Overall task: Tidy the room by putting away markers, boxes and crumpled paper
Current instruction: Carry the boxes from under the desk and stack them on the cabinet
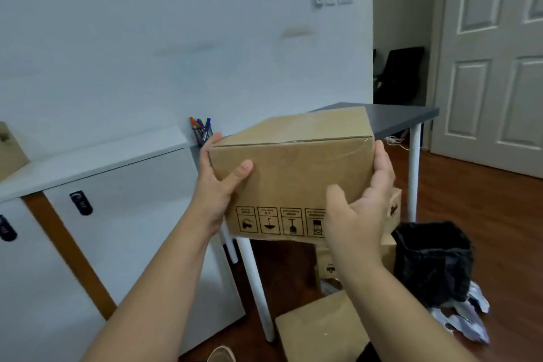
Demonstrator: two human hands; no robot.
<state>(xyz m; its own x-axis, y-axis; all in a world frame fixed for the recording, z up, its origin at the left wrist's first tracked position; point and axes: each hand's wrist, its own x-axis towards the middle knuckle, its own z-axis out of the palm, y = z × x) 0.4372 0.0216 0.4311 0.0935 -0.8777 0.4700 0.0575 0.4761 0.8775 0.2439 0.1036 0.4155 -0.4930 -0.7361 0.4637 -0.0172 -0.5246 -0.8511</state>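
Note:
I hold a brown cardboard box (291,173) in the air in front of the grey table (402,119); its printed handling symbols are upside down. My left hand (219,185) grips its left side, thumb on the front face. My right hand (361,209) clasps its lower right corner. A holder of coloured markers (202,129) stands on the table's left end, just behind the box. On the floor, another cardboard box (320,329) lies below my arms, and more boxes (390,247) sit under the table. Crumpled paper (467,317) lies beside the black-lined bin (432,258).
A white cabinet (123,214) with dark combination locks stands at left against the wall, with a further box (10,150) on its top. A white panelled door (493,62) is at right, next to a dark doorway. The floor is wood.

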